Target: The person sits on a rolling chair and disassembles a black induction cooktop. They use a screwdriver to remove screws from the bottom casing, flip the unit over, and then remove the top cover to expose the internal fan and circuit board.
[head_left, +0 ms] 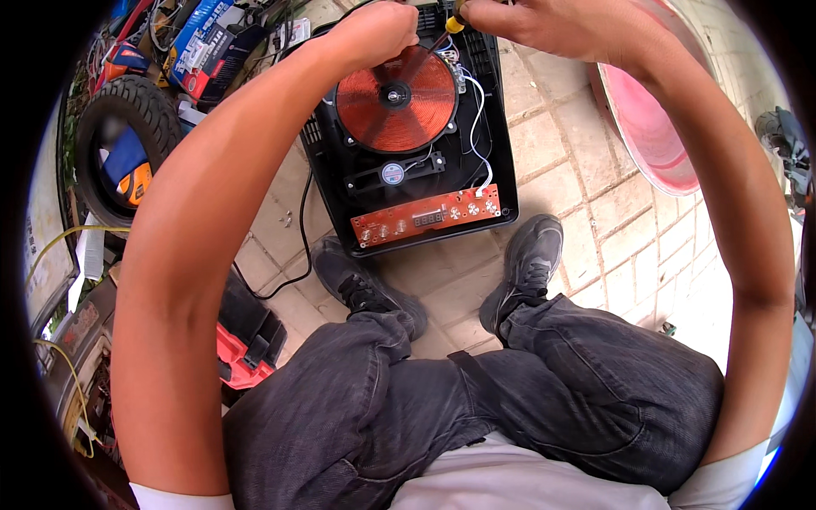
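Note:
An opened induction cooker (501, 178) lies between and beyond my shoes, its black housing showing the inner parts. Inside sits a round copper coil (374, 106). A reddish control board (416, 219) with a small display runs along the near edge, and a white wire (481, 110) leads to it. My right hand (544, 25) grips a screwdriver (456, 22) with a yellow handle; its shaft slants down toward the coil's far edge. My left hand (381, 32) is closed just above the coil's far left side. Whatever its curled fingers hold is hidden.
At the right stands a pink basin (644, 127). On the left are a black tyre (89, 140), a blue box (197, 34), tangled cables and a red and black plastic case (246, 361). A black cord (297, 276) curves across the paved floor beside my left shoe.

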The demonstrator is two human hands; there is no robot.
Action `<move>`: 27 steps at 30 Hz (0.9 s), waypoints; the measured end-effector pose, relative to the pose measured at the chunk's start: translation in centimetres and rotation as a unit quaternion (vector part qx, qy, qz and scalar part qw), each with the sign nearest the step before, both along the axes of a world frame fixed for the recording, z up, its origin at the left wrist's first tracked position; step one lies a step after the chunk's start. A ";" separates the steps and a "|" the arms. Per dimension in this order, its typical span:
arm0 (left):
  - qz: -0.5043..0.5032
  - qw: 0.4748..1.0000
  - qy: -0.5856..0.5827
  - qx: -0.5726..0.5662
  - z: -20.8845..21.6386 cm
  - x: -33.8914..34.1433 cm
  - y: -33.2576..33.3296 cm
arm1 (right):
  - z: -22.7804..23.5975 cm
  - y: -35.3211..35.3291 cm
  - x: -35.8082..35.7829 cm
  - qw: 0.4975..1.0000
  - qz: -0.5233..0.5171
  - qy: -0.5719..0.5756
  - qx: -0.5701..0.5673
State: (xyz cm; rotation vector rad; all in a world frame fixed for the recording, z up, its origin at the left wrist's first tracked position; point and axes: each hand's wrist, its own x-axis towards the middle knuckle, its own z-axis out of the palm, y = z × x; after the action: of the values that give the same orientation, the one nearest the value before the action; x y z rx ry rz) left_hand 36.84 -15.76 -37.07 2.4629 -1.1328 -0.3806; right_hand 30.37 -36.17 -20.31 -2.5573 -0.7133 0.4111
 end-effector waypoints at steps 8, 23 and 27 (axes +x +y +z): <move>0.216 0.907 0.343 -0.115 3.0 -0.9 2.3 | -2.4 -1.2 -1.9 0.996 -0.001 -0.089 0.025; 0.334 0.743 0.567 -0.121 4.6 -12.2 9.2 | -3.6 -0.4 -5.9 0.998 0.058 0.010 0.012; 0.219 0.866 0.444 -0.067 4.0 -13.4 6.1 | -3.4 0.1 -5.9 0.998 0.058 0.013 0.010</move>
State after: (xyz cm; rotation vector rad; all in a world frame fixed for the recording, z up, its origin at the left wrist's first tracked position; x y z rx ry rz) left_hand 23.43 -9.63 -33.05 1.9318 -0.1942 -1.0871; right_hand 24.49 -36.09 -23.68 -2.4954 -0.8550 0.4720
